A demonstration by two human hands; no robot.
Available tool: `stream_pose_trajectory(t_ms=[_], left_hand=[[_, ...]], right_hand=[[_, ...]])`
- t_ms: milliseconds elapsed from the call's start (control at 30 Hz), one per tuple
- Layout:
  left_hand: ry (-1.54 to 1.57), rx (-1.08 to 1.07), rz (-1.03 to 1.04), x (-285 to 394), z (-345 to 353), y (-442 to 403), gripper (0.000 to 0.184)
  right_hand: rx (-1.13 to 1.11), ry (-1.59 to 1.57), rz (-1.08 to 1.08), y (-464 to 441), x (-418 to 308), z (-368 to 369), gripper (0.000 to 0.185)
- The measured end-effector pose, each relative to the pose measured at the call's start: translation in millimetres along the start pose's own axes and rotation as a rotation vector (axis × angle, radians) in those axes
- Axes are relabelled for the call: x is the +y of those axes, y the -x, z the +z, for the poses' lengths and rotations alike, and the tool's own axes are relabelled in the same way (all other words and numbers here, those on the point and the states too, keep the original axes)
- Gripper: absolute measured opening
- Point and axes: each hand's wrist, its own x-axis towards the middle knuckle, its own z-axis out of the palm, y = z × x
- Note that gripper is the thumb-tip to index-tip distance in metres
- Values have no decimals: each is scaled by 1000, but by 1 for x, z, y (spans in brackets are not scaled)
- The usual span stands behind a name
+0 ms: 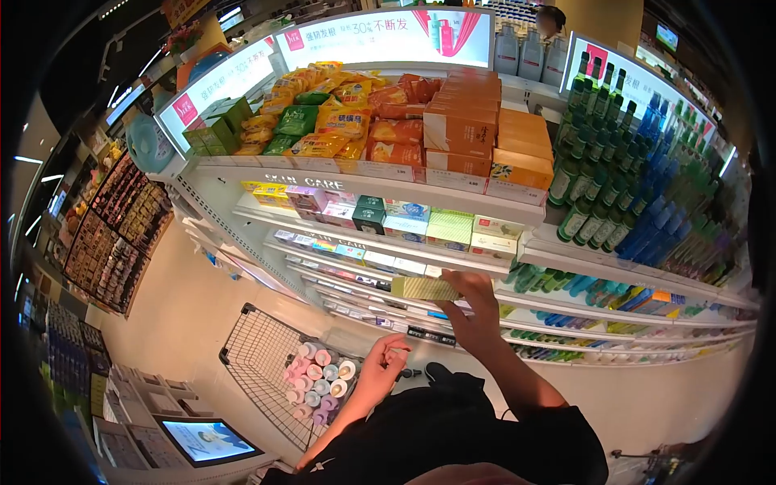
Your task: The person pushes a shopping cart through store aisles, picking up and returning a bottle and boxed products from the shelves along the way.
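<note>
My right hand (473,311) is closed around one end of a small yellow-green striped box (424,288), held level in front of the lower shelves. On the second shelf, a stack of similar yellow-green boxes (449,229) sits above and beyond it. My left hand (383,360) is lower and to the left, its fingers loosely bent and apart, with nothing visible in them. It is nearest the shopping cart (242,343), which holds several pastel pump bottles (319,373) in its right part.
Orange cartons (462,121) and yellow soap packs (343,121) are piled on the top shelf (364,184). Green glass bottles (586,182) stand on the right-hand unit. A lit screen (206,440) is at lower left, and another person (551,23) is behind the shelves.
</note>
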Motion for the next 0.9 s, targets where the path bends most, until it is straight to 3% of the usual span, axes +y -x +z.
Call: stream_pose_trajectory(t_ms=[100,200,267,300,433,533,633,767,833,900], left_hand=[[17,-51,40,6,1,-1,48],[35,-5,-13,1,1,2,43],[-116,130,5,-15,-6,2,36],[-220,171,113,3,-1,3,29],[-406,134,142,37,-5,7,22],[-507,93,176,37,-13,7,24],[-425,129,145,43,-16,9,24],[-310,156,134,19,-28,11,24],[-69,181,-56,20,-29,14,26],[7,180,-35,22,-28,14,30]], right_hand=[[-74,-700,544,49,-16,31,57],[-162,-913,965,84,-28,44,58],[-212,-959,988,90,-29,46,59],[-258,-1006,1009,95,-30,47,60],[-394,-1003,966,122,-12,60,60],[-296,-1097,977,110,-32,63,58],[-366,-954,1161,101,-38,55,46],[-433,-987,1168,102,-32,58,35],[-461,-982,1117,102,-31,59,31],[-434,-977,1109,101,-32,62,30]])
